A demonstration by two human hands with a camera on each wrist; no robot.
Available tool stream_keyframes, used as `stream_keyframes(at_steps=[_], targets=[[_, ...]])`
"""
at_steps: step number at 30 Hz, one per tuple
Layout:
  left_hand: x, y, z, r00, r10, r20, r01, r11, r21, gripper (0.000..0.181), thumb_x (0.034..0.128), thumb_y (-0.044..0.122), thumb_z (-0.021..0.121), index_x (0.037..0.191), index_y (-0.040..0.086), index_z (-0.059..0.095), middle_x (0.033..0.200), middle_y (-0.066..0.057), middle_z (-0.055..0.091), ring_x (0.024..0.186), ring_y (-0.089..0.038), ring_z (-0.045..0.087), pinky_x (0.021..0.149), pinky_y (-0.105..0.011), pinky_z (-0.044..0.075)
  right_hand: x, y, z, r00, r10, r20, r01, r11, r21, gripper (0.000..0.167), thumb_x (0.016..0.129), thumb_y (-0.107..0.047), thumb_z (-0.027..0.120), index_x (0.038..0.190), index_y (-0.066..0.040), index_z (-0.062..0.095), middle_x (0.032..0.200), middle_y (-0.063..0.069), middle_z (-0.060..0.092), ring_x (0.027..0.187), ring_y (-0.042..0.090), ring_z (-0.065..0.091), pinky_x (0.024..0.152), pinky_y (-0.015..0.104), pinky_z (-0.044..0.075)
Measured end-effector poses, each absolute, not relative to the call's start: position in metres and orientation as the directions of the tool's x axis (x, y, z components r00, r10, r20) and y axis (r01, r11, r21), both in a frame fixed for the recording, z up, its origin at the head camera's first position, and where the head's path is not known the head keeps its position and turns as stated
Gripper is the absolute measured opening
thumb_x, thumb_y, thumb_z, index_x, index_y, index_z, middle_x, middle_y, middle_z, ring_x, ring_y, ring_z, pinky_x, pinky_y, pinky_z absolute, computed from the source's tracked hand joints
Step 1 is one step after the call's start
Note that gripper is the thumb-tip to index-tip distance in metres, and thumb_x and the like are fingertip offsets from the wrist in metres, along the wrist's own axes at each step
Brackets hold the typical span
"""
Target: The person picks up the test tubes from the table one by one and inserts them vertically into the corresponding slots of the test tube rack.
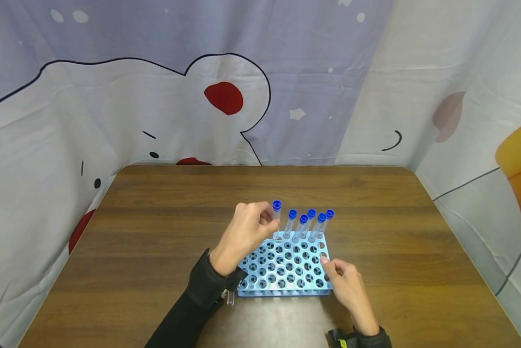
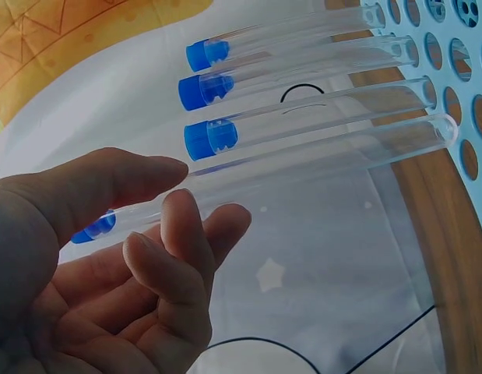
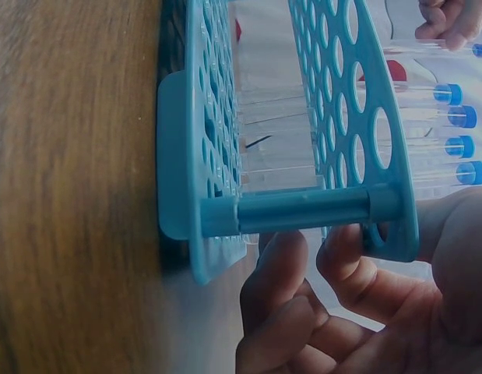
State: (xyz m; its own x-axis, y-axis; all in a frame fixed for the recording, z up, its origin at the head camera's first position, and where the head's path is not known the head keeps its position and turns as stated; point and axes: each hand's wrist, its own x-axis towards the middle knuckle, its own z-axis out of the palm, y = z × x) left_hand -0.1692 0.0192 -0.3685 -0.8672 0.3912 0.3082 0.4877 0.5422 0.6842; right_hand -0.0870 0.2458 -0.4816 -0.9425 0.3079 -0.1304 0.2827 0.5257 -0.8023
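My left hand [image 1: 249, 229] pinches a clear test tube [image 2: 326, 158] with a blue cap between thumb and fingers. The tube's rounded bottom is by the top plate of a light blue test tube rack [image 1: 286, 293]; whether it has entered a hole I cannot tell. Several blue-capped tubes [image 1: 303, 220] stand in the rack's back rows, to the right of the held one. At the rack's right end, my right hand [image 1: 347, 287] grips the frame. Its thumb lies at the top plate, and the curled fingertips [image 3: 276, 265] show by the end bar in the right wrist view.
The rack stands on a brown wooden table [image 1: 164, 217]. A small clear rounded end [image 1: 230, 298] shows beneath the left wrist, mostly hidden. Behind the table hangs a printed curtain [image 1: 156, 111].
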Motion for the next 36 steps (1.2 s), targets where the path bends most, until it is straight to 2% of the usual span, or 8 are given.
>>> stream_keyframes(at_steps=[12,22,31,36], targets=[[-0.170,0.025,-0.370,-0.857,0.433,0.279,0.496,0.548,0.673,0.004,0.0790,0.007,0.065,0.080,0.004,0.065,0.070,-0.001,0.063,0.061,-0.006,0.056,0.058,-0.016,0.046,-0.087,0.246,-0.482,-0.943,0.309,-0.126,0.283,0.538,-0.794,0.047,0.091,-0.040,0.053,0.067,0.001,0.055,0.056,0.000,0.044,0.054,0.014,0.040,0.048,0.026,0.032],[-0.174,0.032,-0.385,-0.843,0.477,0.249,0.513,0.571,0.641,0.006,0.0789,0.007,0.066,0.082,0.002,0.066,0.072,-0.003,0.064,0.062,-0.007,0.058,0.059,-0.017,0.046,-0.088,0.246,-0.482,-0.944,0.309,-0.120,0.278,0.539,-0.795,0.047,0.091,-0.039,0.053,0.066,0.001,0.055,0.056,-0.001,0.044,0.054,0.014,0.040,0.048,0.026,0.031],[-0.178,0.034,-0.399,-0.847,0.471,0.245,0.509,0.591,0.626,0.005,0.0780,0.006,0.065,0.073,0.005,0.064,0.063,0.000,0.060,0.050,-0.003,0.048,0.048,-0.016,0.039,-0.087,0.246,-0.482,-0.943,0.308,-0.125,0.279,0.530,-0.801,0.047,0.091,-0.039,0.054,0.066,0.001,0.054,0.057,-0.001,0.043,0.054,0.014,0.039,0.047,0.026,0.031],[-0.178,0.035,-0.401,-0.847,0.473,0.243,0.508,0.583,0.634,0.005,0.0791,0.007,0.066,0.076,0.003,0.065,0.064,-0.001,0.061,0.051,-0.003,0.050,0.050,-0.016,0.041,-0.087,0.246,-0.483,-0.945,0.305,-0.122,0.275,0.533,-0.800,0.047,0.091,-0.039,0.054,0.065,0.001,0.054,0.057,0.000,0.045,0.055,0.014,0.040,0.048,0.026,0.032]])
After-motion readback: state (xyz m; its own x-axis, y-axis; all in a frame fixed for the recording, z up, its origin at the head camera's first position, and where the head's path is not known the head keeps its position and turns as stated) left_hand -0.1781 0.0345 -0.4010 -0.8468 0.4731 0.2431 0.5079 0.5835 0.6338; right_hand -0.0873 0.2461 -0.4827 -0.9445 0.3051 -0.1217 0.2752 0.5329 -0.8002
